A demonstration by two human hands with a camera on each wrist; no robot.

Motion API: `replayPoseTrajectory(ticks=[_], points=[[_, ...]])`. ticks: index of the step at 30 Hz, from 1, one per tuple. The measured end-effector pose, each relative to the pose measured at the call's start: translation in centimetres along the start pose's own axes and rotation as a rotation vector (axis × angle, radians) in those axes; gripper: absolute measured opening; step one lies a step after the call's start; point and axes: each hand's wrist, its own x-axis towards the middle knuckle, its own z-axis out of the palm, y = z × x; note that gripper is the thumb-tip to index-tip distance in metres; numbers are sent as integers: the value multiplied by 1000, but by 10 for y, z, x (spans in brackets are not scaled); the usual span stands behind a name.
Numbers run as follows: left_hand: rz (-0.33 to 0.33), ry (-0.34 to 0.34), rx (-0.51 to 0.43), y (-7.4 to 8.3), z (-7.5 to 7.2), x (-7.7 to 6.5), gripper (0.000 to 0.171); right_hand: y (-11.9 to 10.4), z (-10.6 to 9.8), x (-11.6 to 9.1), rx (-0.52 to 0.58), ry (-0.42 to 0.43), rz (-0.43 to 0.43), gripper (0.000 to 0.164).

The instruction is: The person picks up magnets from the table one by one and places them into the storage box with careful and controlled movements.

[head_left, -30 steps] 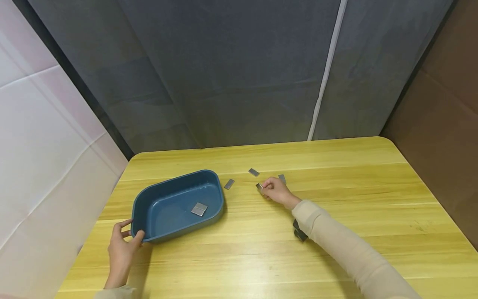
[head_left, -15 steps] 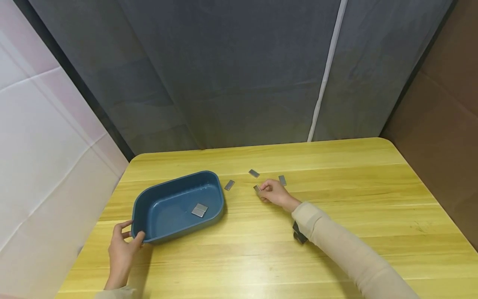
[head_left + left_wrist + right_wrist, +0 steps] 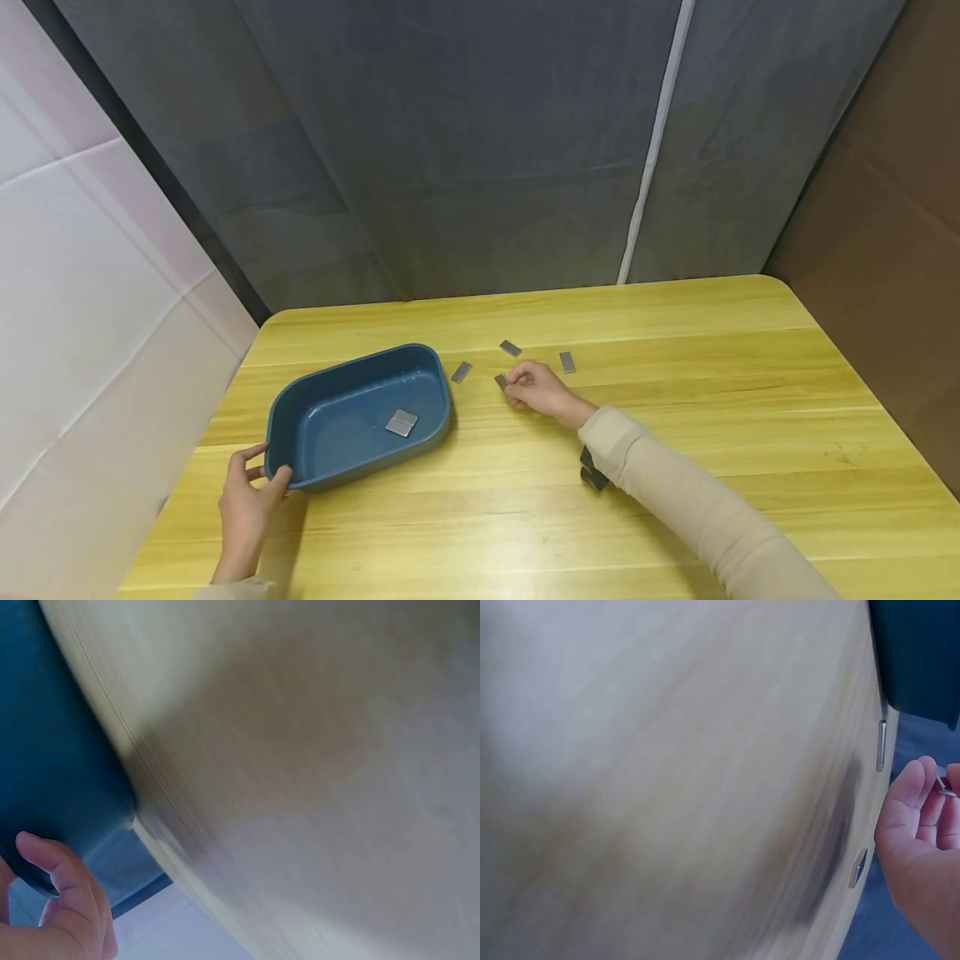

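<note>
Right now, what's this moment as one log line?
left hand: grips blue bin | right hand: pinches metal plate | bin: two plates | table: three plates

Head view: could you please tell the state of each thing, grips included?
Blue rounded-rectangular plastic basin: upright, uncovered.
Two grey rectangular metal pieces: in basin, side by side.
Three similar pieces: lying apart on the yellow wood-grain table.
Left hand's grip: holding basin's corner.
Right hand's grip: pinching another grey piece.

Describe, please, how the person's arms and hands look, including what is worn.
The left sleeve, partly visible, and right sleeve are beige. The left hand and right hand are without gloves. A small black object shows beneath the right sleeve.
</note>
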Motion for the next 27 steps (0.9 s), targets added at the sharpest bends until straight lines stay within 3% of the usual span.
replayPoseTrajectory(ticks=[6, 14, 27], points=[[-19, -10, -22, 22, -6, -8, 45, -6, 5, -1, 21, -10, -11, 15], [-34, 29, 18, -29, 11, 16, 48, -8, 12, 1, 41, -36, -36, 16], [-4, 28, 16, -24, 9, 13, 47, -27, 26, 0, 56, -53, -77, 16]])
